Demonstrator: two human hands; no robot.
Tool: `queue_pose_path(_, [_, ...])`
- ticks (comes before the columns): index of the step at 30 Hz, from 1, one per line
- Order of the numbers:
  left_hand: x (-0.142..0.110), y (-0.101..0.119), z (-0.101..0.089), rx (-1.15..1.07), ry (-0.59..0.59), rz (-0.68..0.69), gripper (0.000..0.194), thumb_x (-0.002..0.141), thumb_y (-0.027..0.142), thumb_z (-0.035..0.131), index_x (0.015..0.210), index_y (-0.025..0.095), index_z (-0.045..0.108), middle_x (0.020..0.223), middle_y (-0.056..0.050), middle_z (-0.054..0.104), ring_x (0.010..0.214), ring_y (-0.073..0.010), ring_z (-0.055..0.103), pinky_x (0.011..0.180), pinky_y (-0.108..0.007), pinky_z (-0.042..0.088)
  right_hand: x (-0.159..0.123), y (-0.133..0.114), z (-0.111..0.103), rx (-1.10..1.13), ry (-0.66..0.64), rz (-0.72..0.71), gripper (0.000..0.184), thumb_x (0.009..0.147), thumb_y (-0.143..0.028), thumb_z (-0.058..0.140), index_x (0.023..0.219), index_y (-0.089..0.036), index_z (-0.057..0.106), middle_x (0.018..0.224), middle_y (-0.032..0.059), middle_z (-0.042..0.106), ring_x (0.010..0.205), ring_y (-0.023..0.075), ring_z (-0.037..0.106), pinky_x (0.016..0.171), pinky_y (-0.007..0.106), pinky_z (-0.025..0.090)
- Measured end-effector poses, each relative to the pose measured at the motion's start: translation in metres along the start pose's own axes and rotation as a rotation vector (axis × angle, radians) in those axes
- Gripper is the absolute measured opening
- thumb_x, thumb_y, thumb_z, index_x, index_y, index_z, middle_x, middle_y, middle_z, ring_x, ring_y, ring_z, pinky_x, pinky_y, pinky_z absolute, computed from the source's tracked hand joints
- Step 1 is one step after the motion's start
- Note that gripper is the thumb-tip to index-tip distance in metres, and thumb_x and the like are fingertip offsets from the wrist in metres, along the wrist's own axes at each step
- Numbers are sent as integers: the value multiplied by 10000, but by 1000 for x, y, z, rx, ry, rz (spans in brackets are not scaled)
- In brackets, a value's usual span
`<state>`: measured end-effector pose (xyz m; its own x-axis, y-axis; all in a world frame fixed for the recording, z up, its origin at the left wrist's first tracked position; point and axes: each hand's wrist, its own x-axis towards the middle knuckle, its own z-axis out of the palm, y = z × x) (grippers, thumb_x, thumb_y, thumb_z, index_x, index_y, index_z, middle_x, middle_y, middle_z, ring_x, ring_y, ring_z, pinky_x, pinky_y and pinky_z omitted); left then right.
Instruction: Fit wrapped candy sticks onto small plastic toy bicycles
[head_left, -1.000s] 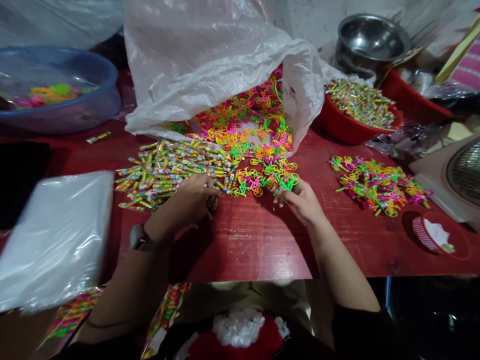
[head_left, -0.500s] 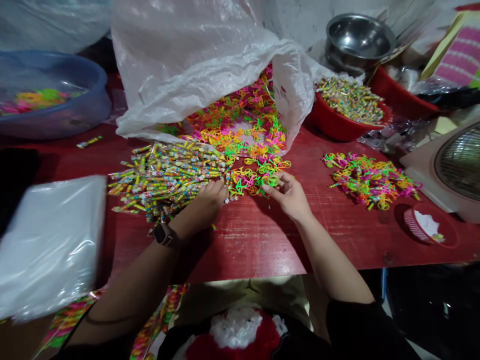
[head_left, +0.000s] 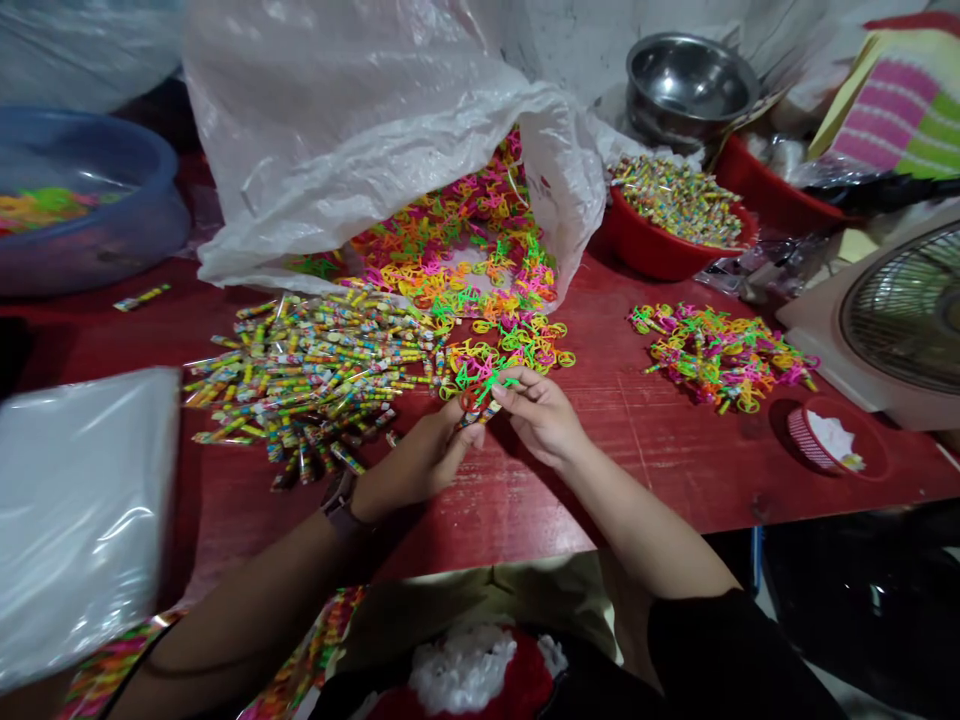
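My left hand [head_left: 420, 462] and my right hand [head_left: 541, 415] meet over the red table [head_left: 637, 470]. My left fingers pinch a small wrapped candy stick [head_left: 480, 414]. In my right fingers is a green plastic toy bicycle [head_left: 491, 383], pressed against that stick. Just left of my hands lies a pile of wrapped candy sticks [head_left: 307, 370]. Behind them a heap of neon plastic bicycles [head_left: 465, 260] spills out of a big clear plastic bag [head_left: 352, 130].
A second heap of bicycles with candy [head_left: 720, 355] lies at the right. Behind it stand a red bowl of candy [head_left: 675, 215], a steel bowl [head_left: 686, 85] and a fan [head_left: 900, 310]. A blue basin [head_left: 82, 215] and stacked clear bags [head_left: 75, 510] are at the left.
My left hand left the candy pile with one stick and drew back toward me. My right hand picked a green bicycle from the heap and brought it to the stick.
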<state>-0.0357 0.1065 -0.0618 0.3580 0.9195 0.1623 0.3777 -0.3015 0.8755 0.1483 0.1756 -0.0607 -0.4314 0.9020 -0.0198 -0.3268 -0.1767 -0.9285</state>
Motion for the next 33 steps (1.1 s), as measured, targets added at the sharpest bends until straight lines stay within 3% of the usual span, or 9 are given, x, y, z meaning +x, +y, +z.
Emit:
queue_pose_path(6, [0, 1, 3, 6, 93, 36, 152, 1049, 287, 446, 934, 202, 498, 796, 13, 527, 697, -137, 470, 693, -278, 401, -3, -12, -1, 35, 14, 6, 332, 730, -436, 896, 902, -214, 718, 854, 0, 735, 779, 147, 679, 846, 329, 586])
queue_pose_path(11, [-2, 0, 6, -13, 93, 16, 171, 1052, 302, 447, 927, 198, 502, 751, 32, 472, 664, -130, 414, 659, -277, 368, -5, -17, 0, 193, -38, 193, 262, 707, -323, 920, 848, -183, 749, 806, 15, 741, 733, 129, 672, 745, 264, 594])
queue_pose_path(18, [-3, -3, 4, -41, 171, 55, 141, 1053, 289, 464, 953, 197, 501, 835, 5, 547, 727, -131, 475, 703, -276, 409, -9, -13, 4, 446, -33, 341, 228, 747, -205, 885, 902, -166, 723, 866, 14, 735, 759, 104, 666, 670, 199, 588])
queue_pose_path(24, [-4, 0, 0, -83, 127, 110, 96, 1061, 225, 451, 1002, 202, 523, 894, 5, 573, 779, -121, 523, 747, -253, 436, -14, -11, 10, 501, -36, 318, 233, 780, -231, 862, 955, -187, 714, 901, 10, 741, 781, 118, 671, 679, 229, 606])
queue_pose_path(28, [-5, 0, 0, -11, 143, 107, 101, 1052, 205, 458, 967, 205, 513, 826, 25, 554, 720, -112, 515, 696, -239, 420, -13, -5, 13, 469, -26, 303, 236, 770, -262, 877, 928, -191, 717, 897, 13, 738, 781, 121, 670, 730, 248, 617])
queue_pose_path(33, [-5, 1, 4, 106, 149, 93, 136, 1030, 197, 484, 894, 209, 477, 750, 40, 546, 647, -111, 506, 630, -244, 382, -11, 2, 17, 400, 15, 289, 307, 704, -326, 926, 860, -178, 706, 791, -8, 686, 695, 105, 621, 675, 240, 579])
